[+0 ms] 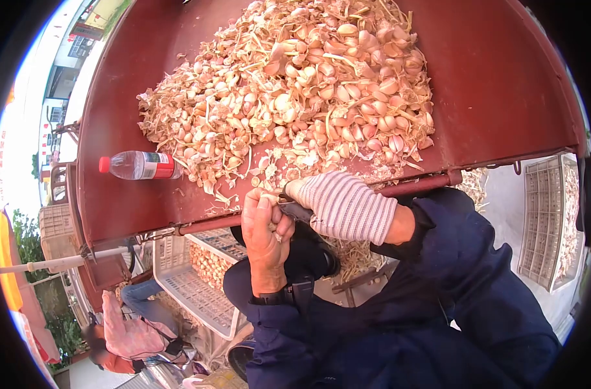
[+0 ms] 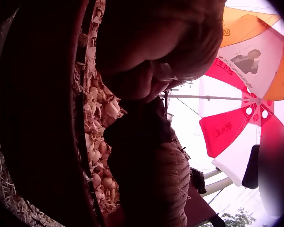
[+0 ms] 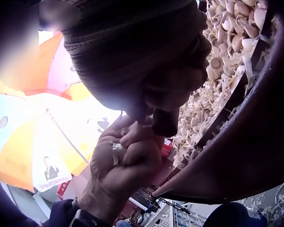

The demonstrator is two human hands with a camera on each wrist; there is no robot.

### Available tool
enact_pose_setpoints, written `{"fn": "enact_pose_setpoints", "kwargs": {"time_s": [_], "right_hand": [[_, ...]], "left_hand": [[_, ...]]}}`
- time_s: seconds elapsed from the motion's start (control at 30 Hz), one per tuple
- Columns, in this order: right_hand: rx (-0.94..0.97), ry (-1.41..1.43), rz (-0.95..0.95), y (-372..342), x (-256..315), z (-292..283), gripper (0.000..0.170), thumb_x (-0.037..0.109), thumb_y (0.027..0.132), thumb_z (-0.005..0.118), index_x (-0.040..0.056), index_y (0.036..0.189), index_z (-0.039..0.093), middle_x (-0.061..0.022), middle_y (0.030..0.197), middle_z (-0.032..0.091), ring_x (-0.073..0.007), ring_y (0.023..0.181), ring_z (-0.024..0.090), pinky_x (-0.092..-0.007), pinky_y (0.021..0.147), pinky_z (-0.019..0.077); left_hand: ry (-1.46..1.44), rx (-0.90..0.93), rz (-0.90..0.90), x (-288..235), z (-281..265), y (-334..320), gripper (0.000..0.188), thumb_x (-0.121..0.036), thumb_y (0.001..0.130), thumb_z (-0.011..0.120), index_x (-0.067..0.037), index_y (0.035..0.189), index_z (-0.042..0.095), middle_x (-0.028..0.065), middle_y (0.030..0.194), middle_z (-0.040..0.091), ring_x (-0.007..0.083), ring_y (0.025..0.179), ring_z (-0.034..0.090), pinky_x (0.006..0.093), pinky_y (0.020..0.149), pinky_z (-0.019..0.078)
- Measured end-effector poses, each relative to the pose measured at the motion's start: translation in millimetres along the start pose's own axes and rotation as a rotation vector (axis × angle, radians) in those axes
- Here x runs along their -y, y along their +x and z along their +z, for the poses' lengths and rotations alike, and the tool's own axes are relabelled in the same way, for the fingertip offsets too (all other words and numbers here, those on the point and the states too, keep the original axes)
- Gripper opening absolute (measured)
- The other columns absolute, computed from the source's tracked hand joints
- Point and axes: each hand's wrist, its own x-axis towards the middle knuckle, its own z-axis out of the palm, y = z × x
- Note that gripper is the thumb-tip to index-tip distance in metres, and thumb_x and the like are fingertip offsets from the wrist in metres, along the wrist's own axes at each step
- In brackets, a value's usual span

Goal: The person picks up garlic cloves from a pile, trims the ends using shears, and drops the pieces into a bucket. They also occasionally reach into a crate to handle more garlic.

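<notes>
In the head view a bare left hand (image 1: pixel 264 236) has its fingers curled round a small pale piece of garlic (image 1: pixel 274 227). The right hand (image 1: pixel 345 207), in a striped knit glove, grips a dark object (image 1: pixel 295 211) whose kind I cannot tell, close against the left fingertips. Both hands are at the front edge of a red tray (image 1: pixel 496 97) heaped with garlic cloves and dry stalks (image 1: pixel 328 84). The right wrist view shows a pale scrap (image 3: pixel 117 152) at the left hand (image 3: pixel 128 163), under the gloved hand (image 3: pixel 128 52). The left wrist view is dark around the fingers.
A plastic bottle (image 1: pixel 141 165) with a red cap lies on the tray's left side. Crates (image 1: pixel 195 292) holding garlic stand below the tray at left, and another crate (image 1: pixel 543 220) stands at right. A person in pink (image 1: pixel 124 330) is at lower left. Umbrellas (image 2: pixel 255 99) spread overhead.
</notes>
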Motion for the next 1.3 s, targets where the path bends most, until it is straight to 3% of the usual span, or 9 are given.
{"fn": "enact_pose_setpoints", "kwargs": {"time_s": [0.23, 0.47, 0.7, 0.83, 0.93, 1.03, 1.1, 1.2, 1.3], "right_hand": [[0.003, -0.144, -0.012, -3, 7, 0, 0.016, 0.015, 0.081, 0.053, 0.0021, 0.088, 0.059, -0.0167, 0.072, 0.062, -0.0330, 0.067, 0.064, -0.0434, 0.057, 0.0499], [-0.116, -0.158, -0.093, -1, -2, 14, 0.016, 0.016, 0.084, 0.050, 0.0024, 0.086, 0.058, -0.0164, 0.071, 0.062, -0.0324, 0.066, 0.064, -0.0419, 0.057, 0.0501], [0.146, -0.082, -0.058, 2, 8, 1, 0.017, 0.014, 0.079, 0.054, 0.0000, 0.086, 0.061, -0.0200, 0.071, 0.062, -0.0355, 0.068, 0.064, -0.0440, 0.059, 0.0499], [0.292, -0.053, -0.157, -4, 4, 9, 0.017, 0.014, 0.073, 0.058, 0.0009, 0.084, 0.061, -0.0187, 0.069, 0.061, -0.0357, 0.069, 0.064, -0.0450, 0.060, 0.0503], [0.306, -0.078, -0.143, -5, 4, 6, 0.017, 0.014, 0.073, 0.058, 0.0013, 0.084, 0.060, -0.0181, 0.070, 0.061, -0.0350, 0.068, 0.064, -0.0446, 0.060, 0.0506], [0.316, -0.079, -0.146, -4, 5, 8, 0.018, 0.015, 0.073, 0.059, 0.0013, 0.084, 0.060, -0.0178, 0.070, 0.061, -0.0346, 0.068, 0.064, -0.0441, 0.059, 0.0508], [0.268, -0.069, -0.164, -5, 5, 10, 0.018, 0.015, 0.072, 0.060, 0.0014, 0.084, 0.060, -0.0179, 0.069, 0.061, -0.0350, 0.067, 0.064, -0.0444, 0.059, 0.0503], [0.270, -0.070, -0.159, -4, 6, 5, 0.017, 0.014, 0.072, 0.060, 0.0017, 0.083, 0.059, -0.0182, 0.069, 0.060, -0.0355, 0.067, 0.063, -0.0449, 0.058, 0.0499], [0.235, -0.056, -0.158, -2, 0, 10, 0.016, 0.015, 0.073, 0.059, 0.0016, 0.082, 0.059, -0.0186, 0.067, 0.060, -0.0362, 0.066, 0.063, -0.0454, 0.058, 0.0494]], "left_hand": [[0.105, -0.080, 0.024, 3, 2, 0, 0.006, -0.015, 0.094, 0.047, -0.012, 0.095, 0.043, -0.0025, 0.065, 0.038, 0.0045, 0.047, 0.033, 0.0181, 0.040, 0.0258], [-0.241, -0.099, -0.110, 12, -17, -1, 0.009, -0.018, 0.094, 0.048, -0.010, 0.096, 0.047, -0.0024, 0.065, 0.039, 0.0054, 0.046, 0.034, 0.0179, 0.039, 0.0247], [0.011, 0.004, -0.094, 4, -26, -13, 0.009, -0.017, 0.095, 0.049, -0.009, 0.097, 0.049, -0.0021, 0.064, 0.038, 0.0058, 0.047, 0.035, 0.0178, 0.038, 0.0248], [0.145, -0.243, 0.091, -57, -132, -29, 0.006, -0.013, 0.094, 0.047, -0.011, 0.089, 0.047, -0.0032, 0.062, 0.033, 0.0042, 0.047, 0.032, 0.0167, 0.036, 0.0211], [0.522, -0.524, 0.039, -77, -255, -53, 0.012, -0.020, 0.092, 0.053, -0.010, 0.087, 0.052, -0.0013, 0.065, 0.043, 0.0059, 0.050, 0.039, 0.0191, 0.037, 0.0265], [1.050, -0.848, -0.284, -70, -331, -74, 0.020, -0.024, 0.091, 0.055, -0.005, 0.091, 0.060, 0.0047, 0.072, 0.054, 0.0135, 0.058, 0.051, 0.0265, 0.046, 0.0411], [2.299, -0.437, 0.345, -61, -384, -77, 0.029, -0.027, 0.091, 0.056, 0.000, 0.095, 0.064, 0.0116, 0.082, 0.061, 0.0203, 0.070, 0.059, 0.0319, 0.063, 0.0480], [1.820, -0.503, 0.418, -76, -234, -32, 0.028, -0.024, 0.090, 0.057, 0.003, 0.096, 0.064, 0.0159, 0.086, 0.063, 0.0244, 0.074, 0.061, 0.0332, 0.069, 0.0479], [1.443, -0.300, 0.439, -63, -114, 19, 0.019, -0.013, 0.087, 0.059, 0.003, 0.096, 0.064, 0.0163, 0.088, 0.064, 0.0282, 0.075, 0.062, 0.0348, 0.068, 0.0481]]}}
